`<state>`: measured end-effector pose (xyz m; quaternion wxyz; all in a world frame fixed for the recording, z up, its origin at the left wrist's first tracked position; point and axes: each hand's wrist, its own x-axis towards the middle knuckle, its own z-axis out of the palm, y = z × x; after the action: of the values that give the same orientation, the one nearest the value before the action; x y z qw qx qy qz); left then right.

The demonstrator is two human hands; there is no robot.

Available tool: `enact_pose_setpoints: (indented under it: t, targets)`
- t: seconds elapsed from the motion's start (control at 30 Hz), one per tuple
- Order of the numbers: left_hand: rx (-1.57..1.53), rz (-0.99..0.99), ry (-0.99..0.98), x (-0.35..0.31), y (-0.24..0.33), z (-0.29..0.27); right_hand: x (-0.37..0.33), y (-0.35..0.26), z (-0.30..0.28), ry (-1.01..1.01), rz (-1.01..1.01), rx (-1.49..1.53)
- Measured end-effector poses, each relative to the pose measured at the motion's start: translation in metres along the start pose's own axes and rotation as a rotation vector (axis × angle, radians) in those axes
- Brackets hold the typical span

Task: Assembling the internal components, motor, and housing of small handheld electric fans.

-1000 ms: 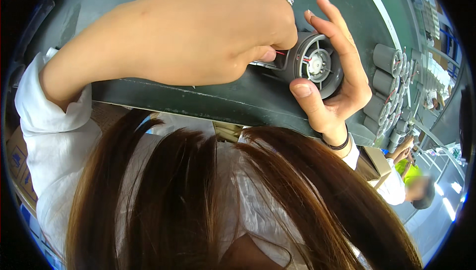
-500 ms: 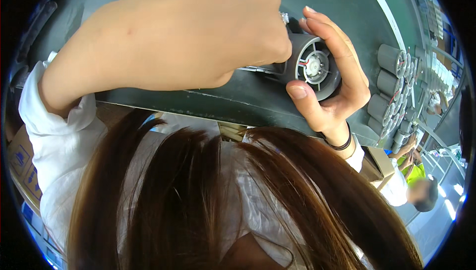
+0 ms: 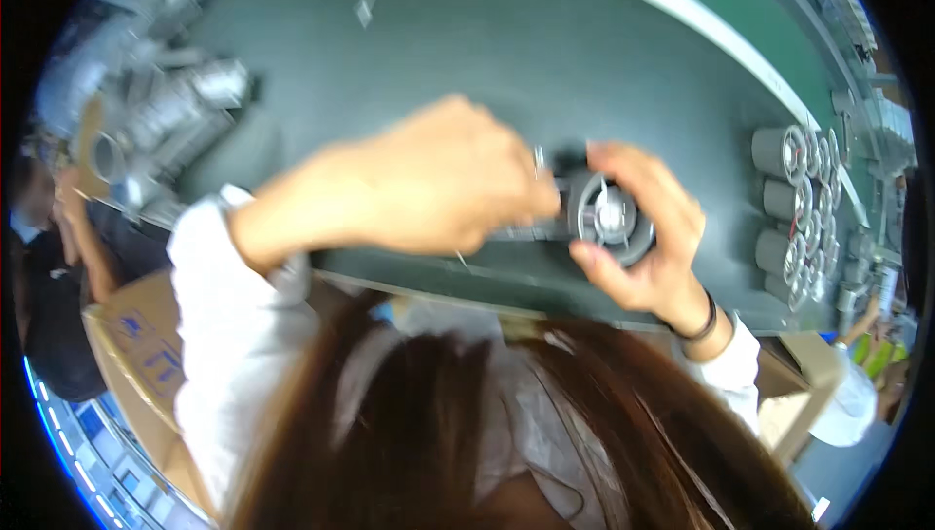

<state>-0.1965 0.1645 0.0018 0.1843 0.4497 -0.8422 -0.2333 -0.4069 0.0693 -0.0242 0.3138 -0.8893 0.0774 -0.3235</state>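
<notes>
My right hand (image 3: 672, 238) curls around a grey cylindrical fan housing (image 3: 638, 246), thumb on the near side and fingers on the far side. The housing's open end, with spokes around a pale hub, faces up toward me. My left hand (image 3: 429, 184) is closed right beside the housing, its knuckles up. Whatever lies inside its fingers is hidden beneath the hand, and the picture is smeared there. A narrow grey piece (image 3: 523, 233) shows below the left fingers, running toward the housing; whether they are joined I cannot tell.
Several similar grey fan housings (image 3: 779, 201) stand grouped at the right of the dark green table (image 3: 429, 43). Blurred grey parts (image 3: 185, 106) lie at the far left. Cardboard boxes (image 3: 122, 340) flank me below the table edge. A person in dark clothes (image 3: 63, 316) is at the left, another at the right.
The view has shifted and widened: my hands look smaller and lower, and the grey parts at left have come into sight. The right hand still holds the fan housing; the left stays closed beside it.
</notes>
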Motion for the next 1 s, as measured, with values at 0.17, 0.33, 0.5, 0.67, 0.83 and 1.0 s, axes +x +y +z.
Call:
enact_pose_setpoints:
  t: [0.17, 0.33, 0.5, 0.67, 0.83, 1.0]
  targets:
    - [-0.236, -0.119, -0.075, -0.004, 0.011, -0.001, -0.013, -0.008, -0.006, -0.076, 0.045, -0.103]
    - [-0.363, -0.354, -0.022, -0.011, 0.022, 0.007, -0.021, -0.015, -0.009, -0.089, -0.013, -0.292]
    - [-0.241, -0.504, 0.047, -0.015, 0.025, -0.017, -0.015, -0.016, -0.012, -0.102, 0.027, -0.36]
    - [-0.011, -0.629, 0.486, -0.024, -0.039, -0.063, -0.012, -0.017, -0.019, -0.082, 0.17, -0.421]
    - [0.292, -0.875, 0.89, -0.012, -0.17, -0.112, -0.01, -0.017, -0.021, -0.123, 0.077, -0.428]
    - [0.486, -0.887, 0.945, -0.001, -0.268, -0.135, -0.009, -0.01, -0.025, -0.092, 0.156, -0.427]
